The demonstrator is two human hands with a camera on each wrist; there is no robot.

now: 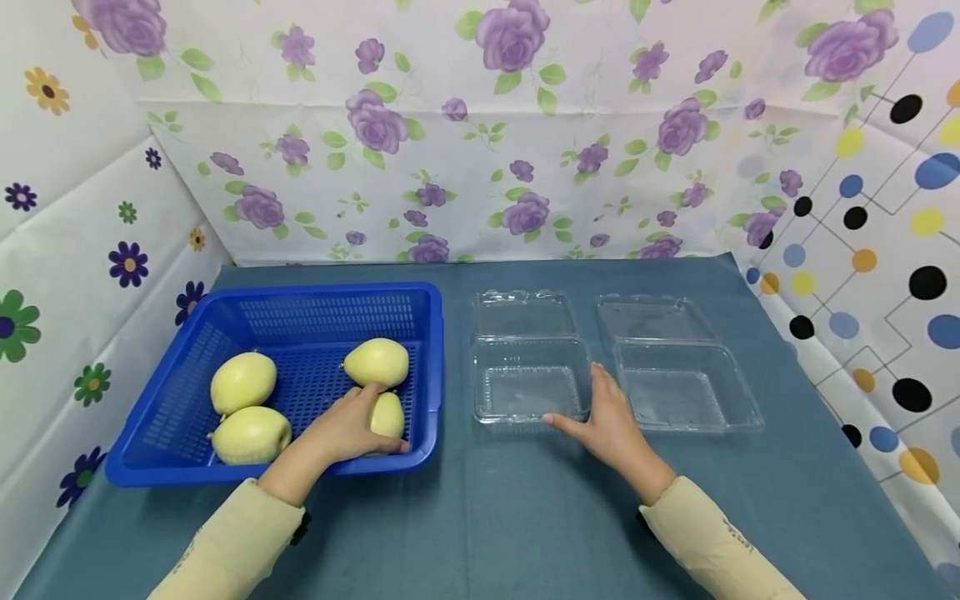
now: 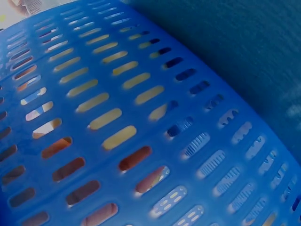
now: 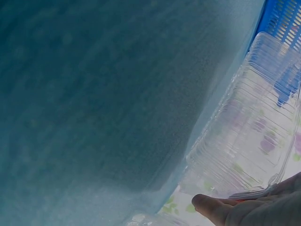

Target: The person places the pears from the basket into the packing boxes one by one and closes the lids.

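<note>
My left hand (image 1: 348, 425) reaches into the blue plastic basket (image 1: 432, 367), its thumb and fingers around a pale yellow pear (image 1: 387, 414) in the near right corner. Another pear (image 1: 378, 362) lies just behind it, by the fingertips. In the left wrist view the slotted basket wall (image 2: 94, 113) hides most of the hand and fruit. My right hand (image 1: 611, 421) is at the near right corner of a clear hinged plastic box (image 1: 532, 379), thumb toward its front edge and fingers extended along its right side. The right wrist view shows the thumb (image 3: 214, 207) close to the box wall (image 3: 235, 127).
Two more pears, one farther back (image 1: 243, 383) and one nearer (image 1: 251, 435), lie in the basket's left part. A second clear box (image 1: 682, 383) stands with its lid back, right of the first. Blue-grey cloth (image 1: 517, 517) covers the table; patterned sheets (image 1: 465, 183) rise around it.
</note>
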